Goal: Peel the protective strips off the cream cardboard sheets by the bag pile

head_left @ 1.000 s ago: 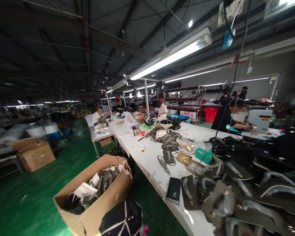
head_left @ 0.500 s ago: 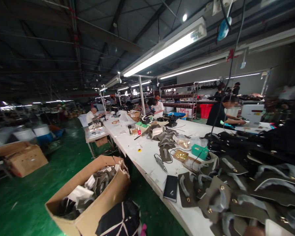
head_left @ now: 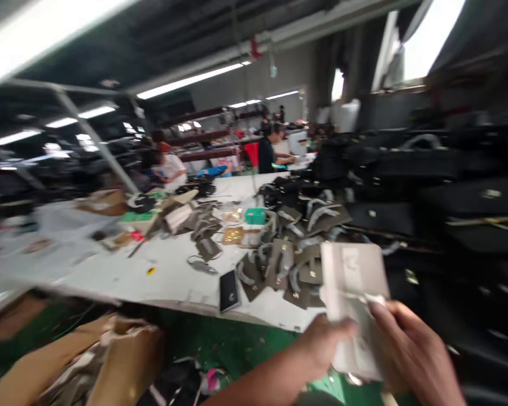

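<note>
Head view: swung right since earlier frame, with piece (head_left: 370, 273) raised from bottom edge into fuller sight. Clamped between left hand (head_left: 322, 345) at one side and right hand (head_left: 412, 349) at the other. Flat, beige-grey with whitish patches, motion-blurred; held up in front of table (head_left: 173, 285).

On the white worktop (head_left: 165, 288), a flat black object (head_left: 229, 291) lies at the front edge, a small yellow item (head_left: 151, 271) sits to its left, and gold-coloured pieces (head_left: 232, 235) rest farther in, with a green box (head_left: 255, 216) just behind them toward the far edge. Beyond that far edge are a person in a white top (head_left: 173, 168) and, farther right, a person in a dark top (head_left: 266, 155). An open cardboard carton (head_left: 129, 361) stands below the front edge's left part.
</note>
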`<state>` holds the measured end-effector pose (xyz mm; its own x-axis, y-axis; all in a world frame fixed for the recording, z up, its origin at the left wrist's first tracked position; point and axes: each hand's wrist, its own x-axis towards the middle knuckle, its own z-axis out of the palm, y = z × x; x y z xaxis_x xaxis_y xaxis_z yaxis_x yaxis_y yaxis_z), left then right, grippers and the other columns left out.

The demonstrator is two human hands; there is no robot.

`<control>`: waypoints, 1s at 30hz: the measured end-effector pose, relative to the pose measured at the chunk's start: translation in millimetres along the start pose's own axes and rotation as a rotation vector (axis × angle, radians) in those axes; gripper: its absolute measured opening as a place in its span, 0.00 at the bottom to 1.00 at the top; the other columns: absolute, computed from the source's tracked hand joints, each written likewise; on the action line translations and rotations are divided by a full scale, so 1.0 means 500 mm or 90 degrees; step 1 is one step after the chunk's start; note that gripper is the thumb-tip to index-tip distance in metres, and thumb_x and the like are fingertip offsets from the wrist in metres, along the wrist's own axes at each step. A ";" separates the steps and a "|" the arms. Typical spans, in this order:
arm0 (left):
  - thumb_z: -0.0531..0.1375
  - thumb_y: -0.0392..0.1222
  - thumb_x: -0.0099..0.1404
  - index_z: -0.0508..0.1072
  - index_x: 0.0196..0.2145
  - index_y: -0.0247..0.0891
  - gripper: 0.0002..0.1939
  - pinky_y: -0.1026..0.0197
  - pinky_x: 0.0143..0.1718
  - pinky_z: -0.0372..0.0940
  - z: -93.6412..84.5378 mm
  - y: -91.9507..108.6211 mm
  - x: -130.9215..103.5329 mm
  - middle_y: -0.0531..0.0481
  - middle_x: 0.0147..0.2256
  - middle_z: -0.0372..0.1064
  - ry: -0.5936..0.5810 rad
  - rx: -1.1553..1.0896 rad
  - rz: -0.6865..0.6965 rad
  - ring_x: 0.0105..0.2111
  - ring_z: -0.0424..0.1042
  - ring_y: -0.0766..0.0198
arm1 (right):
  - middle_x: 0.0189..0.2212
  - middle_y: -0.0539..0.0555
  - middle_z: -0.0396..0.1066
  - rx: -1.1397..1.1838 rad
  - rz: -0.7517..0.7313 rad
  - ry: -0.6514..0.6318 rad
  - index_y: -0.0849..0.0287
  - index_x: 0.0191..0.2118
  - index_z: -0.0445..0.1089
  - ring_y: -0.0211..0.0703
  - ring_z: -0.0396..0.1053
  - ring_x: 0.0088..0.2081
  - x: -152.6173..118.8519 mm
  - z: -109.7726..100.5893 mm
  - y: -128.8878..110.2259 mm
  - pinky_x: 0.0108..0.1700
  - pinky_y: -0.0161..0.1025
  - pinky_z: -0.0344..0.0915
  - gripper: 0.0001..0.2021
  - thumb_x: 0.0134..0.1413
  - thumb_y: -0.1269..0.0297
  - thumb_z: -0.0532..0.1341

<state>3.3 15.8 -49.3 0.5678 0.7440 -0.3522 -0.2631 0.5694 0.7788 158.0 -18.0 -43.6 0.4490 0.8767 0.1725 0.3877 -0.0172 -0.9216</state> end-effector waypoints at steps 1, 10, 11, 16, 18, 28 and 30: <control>0.72 0.60 0.53 0.78 0.47 0.29 0.34 0.57 0.24 0.73 0.001 0.000 0.010 0.39 0.34 0.79 0.000 0.026 0.000 0.26 0.76 0.57 | 0.21 0.49 0.70 0.000 0.022 0.001 0.55 0.32 0.73 0.42 0.66 0.22 0.000 -0.024 -0.001 0.22 0.37 0.62 0.21 0.62 0.41 0.61; 0.62 0.63 0.66 0.78 0.51 0.33 0.30 0.56 0.31 0.76 0.003 0.087 0.049 0.37 0.43 0.80 -0.044 0.244 0.057 0.36 0.79 0.51 | 0.19 0.46 0.56 0.010 0.104 -0.085 0.56 0.24 0.66 0.38 0.55 0.24 -0.038 -0.051 -0.024 0.26 0.37 0.52 0.25 0.58 0.39 0.62; 0.62 0.62 0.66 0.79 0.50 0.33 0.29 0.56 0.34 0.76 0.007 0.089 0.051 0.38 0.44 0.80 -0.056 0.261 0.067 0.37 0.79 0.51 | 0.19 0.46 0.56 0.018 0.116 -0.087 0.57 0.23 0.66 0.37 0.54 0.24 -0.043 -0.044 -0.022 0.26 0.37 0.51 0.26 0.58 0.38 0.62; 0.61 0.60 0.68 0.81 0.40 0.33 0.25 0.60 0.35 0.75 0.033 0.091 0.058 0.43 0.35 0.80 -0.120 0.347 0.080 0.34 0.78 0.56 | 0.19 0.45 0.56 -0.003 0.176 -0.016 0.57 0.23 0.65 0.37 0.53 0.24 -0.045 -0.028 -0.010 0.26 0.36 0.51 0.27 0.58 0.37 0.62; 0.63 0.59 0.66 0.82 0.40 0.34 0.23 0.60 0.32 0.74 0.044 0.092 0.059 0.45 0.34 0.80 -0.140 0.364 0.074 0.33 0.78 0.56 | 0.18 0.45 0.57 -0.009 0.199 0.001 0.57 0.22 0.66 0.36 0.54 0.23 -0.045 -0.032 -0.010 0.25 0.36 0.50 0.27 0.58 0.38 0.62; 0.67 0.45 0.63 0.82 0.43 0.35 0.14 0.59 0.37 0.76 0.104 0.049 0.069 0.44 0.39 0.83 -0.090 0.383 0.115 0.38 0.81 0.53 | 0.20 0.44 0.54 -0.009 0.186 -0.067 0.57 0.26 0.67 0.35 0.52 0.24 -0.066 -0.107 -0.030 0.26 0.35 0.50 0.20 0.63 0.48 0.60; 0.68 0.42 0.61 0.82 0.42 0.35 0.12 0.58 0.40 0.76 0.130 0.032 0.065 0.45 0.39 0.83 -0.059 0.392 0.122 0.40 0.81 0.52 | 0.19 0.44 0.52 -0.054 0.174 -0.045 0.57 0.23 0.64 0.36 0.51 0.25 -0.072 -0.125 -0.021 0.26 0.36 0.48 0.22 0.63 0.49 0.60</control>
<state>68.0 26.4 -14.4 0.6273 0.7636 -0.1530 0.1138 0.1045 0.9880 188.1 -79.2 -18.2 0.4898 0.8654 -0.1056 0.3275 -0.2948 -0.8977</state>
